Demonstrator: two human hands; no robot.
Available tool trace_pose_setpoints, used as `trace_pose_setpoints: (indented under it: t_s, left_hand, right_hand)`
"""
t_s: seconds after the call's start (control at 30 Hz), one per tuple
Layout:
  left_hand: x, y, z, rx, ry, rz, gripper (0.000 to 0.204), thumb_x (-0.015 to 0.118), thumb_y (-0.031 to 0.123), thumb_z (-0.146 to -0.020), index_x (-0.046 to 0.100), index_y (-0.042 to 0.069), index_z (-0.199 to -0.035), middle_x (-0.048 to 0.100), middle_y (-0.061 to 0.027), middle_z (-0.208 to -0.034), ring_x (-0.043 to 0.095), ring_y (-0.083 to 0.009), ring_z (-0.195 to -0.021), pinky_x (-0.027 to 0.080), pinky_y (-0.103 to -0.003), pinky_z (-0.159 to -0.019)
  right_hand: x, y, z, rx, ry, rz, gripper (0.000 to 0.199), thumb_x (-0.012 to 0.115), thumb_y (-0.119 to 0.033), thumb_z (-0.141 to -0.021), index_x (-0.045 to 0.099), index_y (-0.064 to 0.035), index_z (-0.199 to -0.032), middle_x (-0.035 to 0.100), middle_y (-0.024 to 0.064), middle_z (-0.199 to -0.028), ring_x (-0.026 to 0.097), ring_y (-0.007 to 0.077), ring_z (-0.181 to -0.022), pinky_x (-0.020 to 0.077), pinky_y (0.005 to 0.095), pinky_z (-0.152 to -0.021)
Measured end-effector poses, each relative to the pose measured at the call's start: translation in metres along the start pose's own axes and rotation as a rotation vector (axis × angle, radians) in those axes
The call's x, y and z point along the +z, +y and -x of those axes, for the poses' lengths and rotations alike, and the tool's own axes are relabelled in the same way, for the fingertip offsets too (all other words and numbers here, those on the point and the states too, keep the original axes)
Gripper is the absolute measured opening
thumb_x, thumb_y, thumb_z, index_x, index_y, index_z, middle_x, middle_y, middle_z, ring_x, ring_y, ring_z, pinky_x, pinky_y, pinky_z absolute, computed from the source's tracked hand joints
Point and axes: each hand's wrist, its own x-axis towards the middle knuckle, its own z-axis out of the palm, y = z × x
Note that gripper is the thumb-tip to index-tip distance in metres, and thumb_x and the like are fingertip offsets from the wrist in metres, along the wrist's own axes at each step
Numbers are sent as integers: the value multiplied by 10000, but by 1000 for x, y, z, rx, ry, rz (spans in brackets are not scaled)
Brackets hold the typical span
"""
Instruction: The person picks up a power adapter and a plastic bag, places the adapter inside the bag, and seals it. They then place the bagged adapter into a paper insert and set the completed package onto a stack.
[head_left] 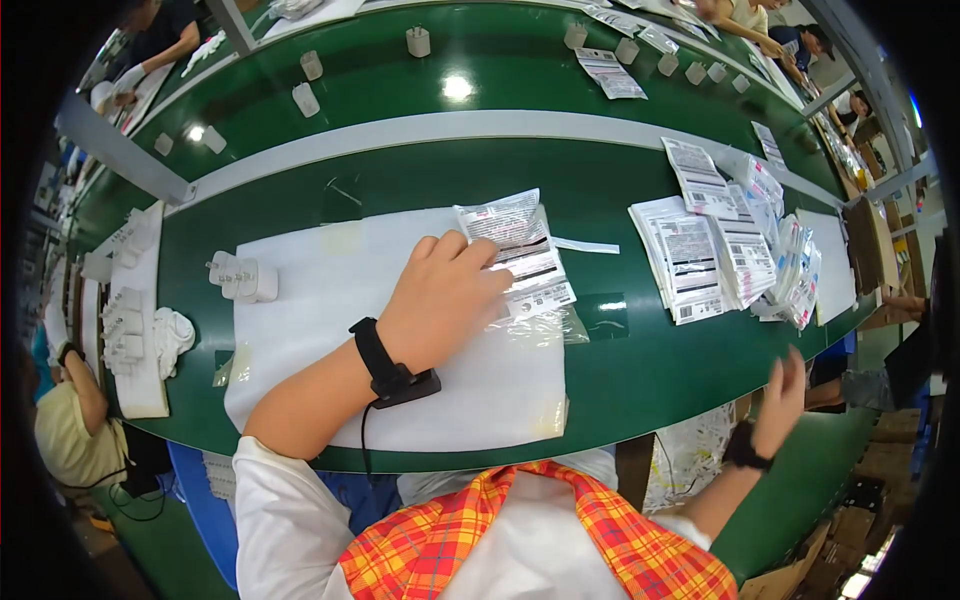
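Note:
My left hand (pixel 445 295), with a black wrist strap, lies over a printed plastic bag (pixel 515 250) on the white foam mat (pixel 470 400). Its fingers are bent onto the bag's left side; the fingertips are partly hidden. A strip of clear film sticks out below the bag, and a thin white strip (pixel 590 247) reaches out to its right. My right hand (pixel 782 402) is in the air past the table's front edge, fingers stretched upward and nothing visible in it. White plug chargers (pixel 245 278) stand together on the mat's left part.
Stacked printed bags (pixel 690 255) lie on the green table at right, beside loosely heaped ones (pixel 792 270). More chargers (pixel 122 325) fill a white board at left, near a crumpled white cloth (pixel 173 342). A raised pale rail (pixel 480 125) separates the far belt, which carries scattered chargers (pixel 418 42). Other people sit around.

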Motion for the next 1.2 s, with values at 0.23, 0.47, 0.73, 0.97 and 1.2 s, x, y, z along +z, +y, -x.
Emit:
trace_pose_setpoints:
  t_s: [0.23,0.47,0.73,0.97,1.2]
  left_hand:
    - [-15,-2,6,-59,126,-54,259,692,212,-743,683,149,-994,559,-73,-981,494,-251,-910,381,-387,-796]
    - [2,-15,10,-166,129,-31,153,633,154,-744,633,76,-876,551,-96,-897,513,-276,-872,394,-396,-751]
    - [13,-28,9,-169,183,87,140,617,150,-755,573,36,-823,535,-133,-843,516,-325,-822,425,-441,-714]
    - [9,-36,5,-126,143,86,134,589,132,-772,542,12,-809,529,-169,-833,501,-359,-797,425,-465,-703]
    - [9,-27,2,-134,100,18,137,597,130,-779,546,9,-817,541,-161,-846,509,-350,-820,434,-461,-718]
  right_hand:
    - [184,-209,5,-602,-900,23,422,721,-340,-842,632,-9,-1089,638,110,-868,617,249,-794,494,353,-726]
    - [231,-241,-43,-520,-1509,-5,401,721,-275,-854,572,10,-1093,646,98,-868,647,191,-859,513,349,-737]
    - [279,-289,-134,35,-1026,-827,468,632,-77,-888,454,-44,-1320,635,72,-1082,643,159,-943,516,301,-837]
    - [182,-189,-157,-651,-1075,155,337,647,-72,-805,591,-54,-1137,668,88,-1061,654,242,-978,505,337,-862]
    - [110,-106,-84,-902,-758,502,293,728,-65,-749,617,-86,-1018,638,93,-1017,598,300,-993,479,387,-843]
